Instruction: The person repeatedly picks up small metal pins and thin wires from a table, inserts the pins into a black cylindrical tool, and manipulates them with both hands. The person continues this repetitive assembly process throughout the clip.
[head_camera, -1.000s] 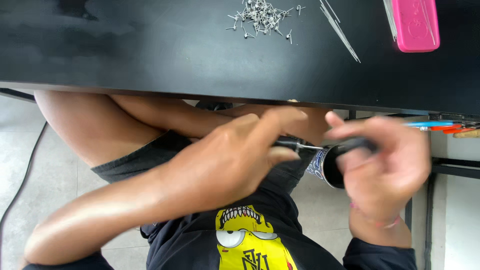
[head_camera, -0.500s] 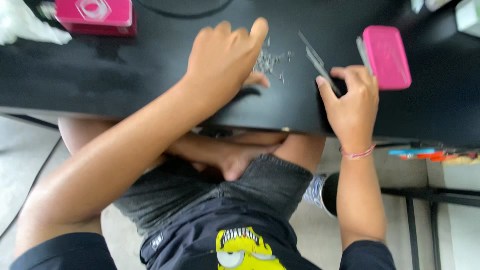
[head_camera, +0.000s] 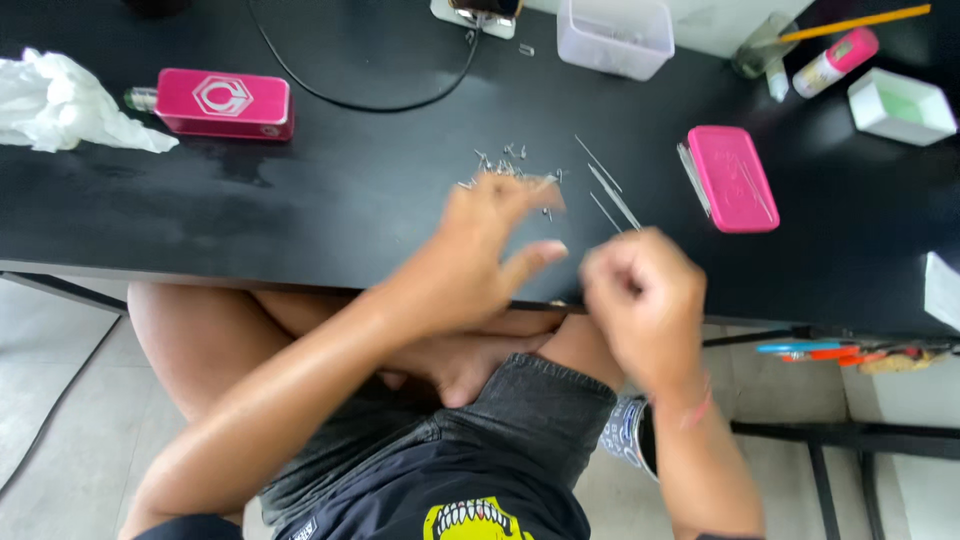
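Two bare hands hover over the near edge of a black tabletop (head_camera: 300, 200), beside a scatter of small silver metal screws (head_camera: 505, 165).

The left hand (head_camera: 480, 255) has its fingers spread and blurred, reaching over the near side of the screw pile; whether it has hold of a screw cannot be told. The right hand (head_camera: 645, 300), just right of it, is curled into a loose fist; what it grips, if anything, is hidden. Thin silver metal rods (head_camera: 608, 190) lie on the table just beyond the right hand, and a flat pink rectangular case (head_camera: 732, 178) sits to their right. At the far left are a pink metal box (head_camera: 222, 102) and crumpled white tissue (head_camera: 70, 100); a clear plastic tub (head_camera: 615, 35) stands at the far edge.
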